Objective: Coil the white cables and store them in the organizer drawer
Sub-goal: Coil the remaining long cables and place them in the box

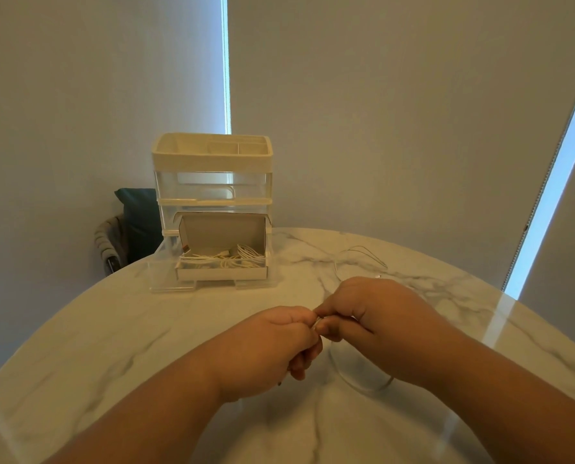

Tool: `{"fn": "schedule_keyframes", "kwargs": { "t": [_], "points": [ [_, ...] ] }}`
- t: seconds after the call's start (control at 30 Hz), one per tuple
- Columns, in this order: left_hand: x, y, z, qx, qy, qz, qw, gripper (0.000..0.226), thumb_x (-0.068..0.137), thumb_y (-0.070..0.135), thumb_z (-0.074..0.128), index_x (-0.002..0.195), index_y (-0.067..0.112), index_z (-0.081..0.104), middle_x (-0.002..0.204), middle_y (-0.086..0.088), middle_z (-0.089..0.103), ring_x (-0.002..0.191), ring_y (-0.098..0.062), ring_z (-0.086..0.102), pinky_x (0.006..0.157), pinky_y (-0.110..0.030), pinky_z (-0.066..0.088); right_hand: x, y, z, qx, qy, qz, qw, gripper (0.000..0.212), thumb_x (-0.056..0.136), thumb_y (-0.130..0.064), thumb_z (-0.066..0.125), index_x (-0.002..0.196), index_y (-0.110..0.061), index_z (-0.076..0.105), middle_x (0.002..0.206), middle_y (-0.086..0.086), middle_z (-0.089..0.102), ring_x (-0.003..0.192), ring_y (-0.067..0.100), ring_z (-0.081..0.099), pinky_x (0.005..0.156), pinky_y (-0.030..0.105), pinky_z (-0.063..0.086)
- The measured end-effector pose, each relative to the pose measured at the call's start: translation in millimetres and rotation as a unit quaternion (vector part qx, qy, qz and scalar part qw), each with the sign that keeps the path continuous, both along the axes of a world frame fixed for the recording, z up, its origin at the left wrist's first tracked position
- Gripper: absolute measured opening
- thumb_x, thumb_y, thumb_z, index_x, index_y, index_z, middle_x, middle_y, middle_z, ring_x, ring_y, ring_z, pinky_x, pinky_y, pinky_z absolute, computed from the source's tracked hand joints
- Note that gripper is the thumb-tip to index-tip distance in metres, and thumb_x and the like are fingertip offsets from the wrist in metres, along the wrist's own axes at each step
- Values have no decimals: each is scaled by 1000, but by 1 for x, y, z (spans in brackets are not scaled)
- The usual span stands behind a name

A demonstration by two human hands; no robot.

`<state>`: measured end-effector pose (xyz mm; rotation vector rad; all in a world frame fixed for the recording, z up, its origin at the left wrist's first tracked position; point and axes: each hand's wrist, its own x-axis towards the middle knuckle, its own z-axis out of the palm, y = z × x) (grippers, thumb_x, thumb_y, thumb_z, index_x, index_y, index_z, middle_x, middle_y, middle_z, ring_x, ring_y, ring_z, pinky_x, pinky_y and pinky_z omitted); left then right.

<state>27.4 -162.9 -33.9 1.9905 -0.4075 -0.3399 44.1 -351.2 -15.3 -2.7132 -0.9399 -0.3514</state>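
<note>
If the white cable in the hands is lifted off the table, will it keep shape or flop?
Probably floppy: the white cable sags in a loose loop under the right hand. It looks thin, so likely light. On the glossy marble table its far end may slide.

Head-worn camera (wide-angle) looks down.
</note>
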Motion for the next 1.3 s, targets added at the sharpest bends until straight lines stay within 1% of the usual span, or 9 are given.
{"fn": "schedule_keyframes", "kwargs": {
  "t": [0.1, 0.2, 0.3, 0.43, 0.63, 0.87, 1.0, 1.17, 1.3],
  "points": [
    [-1, -1, 0, -23, 15, -18, 999, 22, 84, 28, 46, 82, 18, 66, 71, -1, 51, 64, -15, 47, 71, -34, 48, 3, -1, -1, 10, 11, 2, 1000, 30, 93, -54, 49, 89, -34, 72, 81, -16, 63, 83, 2, 56, 75, 27, 49],
    [-1, -2, -2, -20, 1, -29, 999, 27, 100, 15, 42, 100, 9, 68, 66, 5, 47, 58, -8, 44, 63, -22, 46, 8, -5, -3, 25, 26, -8, 999, 30, 88, -58, 51, 92, -39, 73, 82, -21, 63, 86, -2, 56, 76, 24, 49],
    [-1, -3, 0, -9, -22, -29, 999, 29, 104, 20, 39, 95, 8, 64, 66, 1, 44, 53, -5, 43, 58, -17, 45, 15, -12, -5, 26, 33, -14, 999, 30, 86, -60, 54, 89, -36, 71, 81, -18, 64, 82, 1, 57, 74, 26, 49],
    [0, 1, 2, 13, -30, -23, 999, 35, 104, 25, 39, 74, 16, 56, 63, -5, 46, 56, -14, 43, 56, -20, 44, 25, -23, -4, 70, 30, -31, 997, 32, 78, -64, 58, 77, -33, 65, 75, -12, 62, 79, 3, 56, 65, 18, 44],
    [1, 1, 0, -16, 24, -30, 999, 39, 102, 23, 36, 68, 16, 53, 61, -6, 41, 53, -17, 41, 62, -34, 38, 27, -26, -9, 98, 6, -27, 995, 6, 95, -39, 56, 89, -41, 57, 90, -20, 55, 93, -4, 49, 72, 8, 37],
    [2, 2, 1, -131, 44, -23, 990, 38, 103, 21, 40, 68, 13, 53, 63, -8, 32, 52, -18, 32, 51, -23, 40, 33, -25, -14, 120, 19, -36, 992, 11, 96, -40, 54, 89, -41, 62, 89, -18, 59, 90, -1, 53, 76, 16, 41],
    [0, 1, 12, -319, 83, -10, 944, 27, 87, 25, 56, 63, 12, 53, 62, -8, 16, 54, -21, 16, 49, -28, 37, 39, -23, -26, 170, 92, -45, 980, 19, 100, -37, 51, 89, -40, 66, 75, -26, 62, 79, -3, 58, 68, 11, 40],
    [2, 4, 19, -468, 122, 9, 875, 24, 84, 24, 46, 65, 11, 54, 54, 1, 20, 44, -12, 21, 48, -29, 36, 32, -8, -37, 189, 186, -41, 963, 26, 103, -27, 48, 97, -44, 67, 71, -12, 60, 64, -3, 53, 63, 11, 42],
    [5, 5, 19, -545, 131, 30, 828, 24, 84, 22, 46, 63, 13, 53, 57, 5, 16, 45, -10, 19, 45, -26, 37, 28, 3, -43, 233, 229, -21, 945, 26, 104, -25, 47, 110, -45, 63, 85, -1, 71, 75, 8, 64, 78, 23, 50]
  ]
}}
